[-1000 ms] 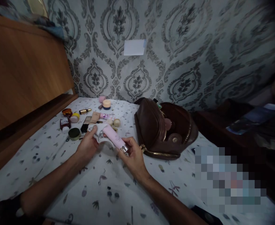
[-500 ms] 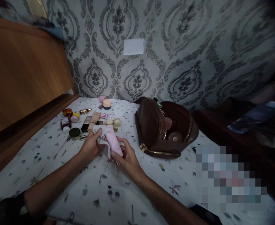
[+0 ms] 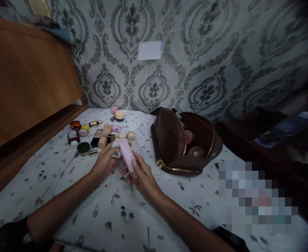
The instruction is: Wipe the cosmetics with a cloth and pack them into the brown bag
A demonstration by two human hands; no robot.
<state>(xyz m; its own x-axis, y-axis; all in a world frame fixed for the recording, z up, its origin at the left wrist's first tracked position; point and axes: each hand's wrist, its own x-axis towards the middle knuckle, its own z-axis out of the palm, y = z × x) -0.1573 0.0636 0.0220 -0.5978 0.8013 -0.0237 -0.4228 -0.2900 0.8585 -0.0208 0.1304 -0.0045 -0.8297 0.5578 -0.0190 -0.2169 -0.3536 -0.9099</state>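
A pink tube (image 3: 127,153) is held tilted by my right hand (image 3: 143,175), its fingers closed round the lower end near the shiny cap. My left hand (image 3: 105,161) pinches a white cloth (image 3: 116,149) beside the tube's upper left side. Just beyond both hands lie a beige tube (image 3: 105,134), a black compact (image 3: 96,138), round cream-coloured items (image 3: 131,135) and a dark green round jar (image 3: 83,148).
An open brown bag (image 3: 169,140) with round items inside stands right of my hands. Several small cosmetics, among them a peach-lidded jar (image 3: 119,115), lie towards the wall. Wooden furniture (image 3: 30,77) borders the left side.
The cloth has come off the tube's front and is bunched in my left hand. My right hand has shifted its hold, and more of the tube's cap end shows.
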